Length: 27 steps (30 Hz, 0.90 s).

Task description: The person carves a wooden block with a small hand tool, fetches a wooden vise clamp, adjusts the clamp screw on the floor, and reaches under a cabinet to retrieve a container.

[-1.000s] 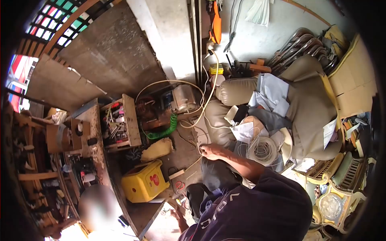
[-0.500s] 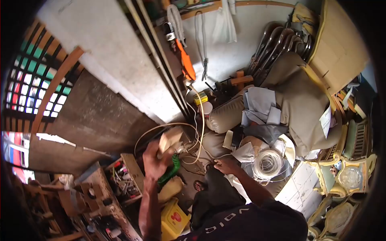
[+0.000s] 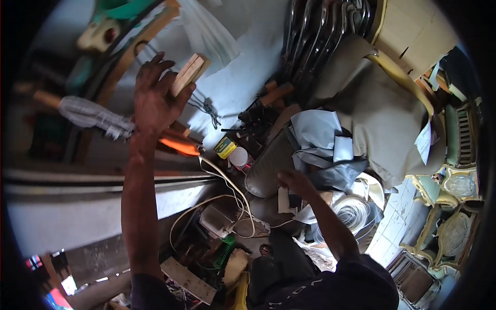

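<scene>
My left hand [image 3: 154,98] is raised at the upper left, closed on a pale wooden block [image 3: 190,74] between thumb and fingers. Behind that hand is a wooden shelf edge [image 3: 132,49], and a white cloth [image 3: 209,36] hangs beyond the block. An orange-handled tool [image 3: 179,145] hangs just below the wrist, partly hidden by it. My right hand [image 3: 295,183] is curled over the middle of the pile, near grey vinyl pieces [image 3: 315,132] and a brown padded cushion [image 3: 268,165]. Whether its fingers hold anything is hidden.
A coil of clear tubing [image 3: 351,213] lies to the right of my lap. Cables [image 3: 252,219] and a green coiled hose [image 3: 223,252] cross the floor. A white-lidded jar [image 3: 238,156] and a yellow box [image 3: 225,147] stand by the wall. Ornate chair frames [image 3: 449,237] are at right.
My left hand has risen from the floor area to the shelf with the wooden block in it. My view has turned up and left. My right hand has lifted somewhat from beside my leg.
</scene>
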Each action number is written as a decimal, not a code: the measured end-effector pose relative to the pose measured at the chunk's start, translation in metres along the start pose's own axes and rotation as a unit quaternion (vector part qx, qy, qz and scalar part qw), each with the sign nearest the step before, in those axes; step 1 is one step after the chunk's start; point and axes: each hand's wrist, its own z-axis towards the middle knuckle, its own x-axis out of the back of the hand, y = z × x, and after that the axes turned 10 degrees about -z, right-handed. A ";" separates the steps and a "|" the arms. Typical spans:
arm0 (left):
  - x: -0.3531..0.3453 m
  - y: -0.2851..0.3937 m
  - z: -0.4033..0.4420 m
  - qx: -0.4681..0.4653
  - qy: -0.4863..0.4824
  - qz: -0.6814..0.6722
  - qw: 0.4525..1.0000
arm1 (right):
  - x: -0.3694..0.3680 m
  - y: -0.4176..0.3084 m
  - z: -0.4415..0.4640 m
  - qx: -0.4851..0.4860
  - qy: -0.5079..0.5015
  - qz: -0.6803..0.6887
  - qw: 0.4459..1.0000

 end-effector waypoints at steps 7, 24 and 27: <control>-0.053 -0.054 -0.022 0.075 0.003 0.208 0.975 | 0.035 -0.052 0.202 -0.036 0.033 0.294 0.955; -0.057 -0.075 -0.034 0.137 -0.082 0.308 0.938 | 0.093 0.054 0.501 -0.151 0.287 0.364 0.873; -0.054 -0.074 -0.048 0.180 -0.051 0.329 0.926 | 0.090 0.170 0.612 -0.155 0.342 0.486 0.789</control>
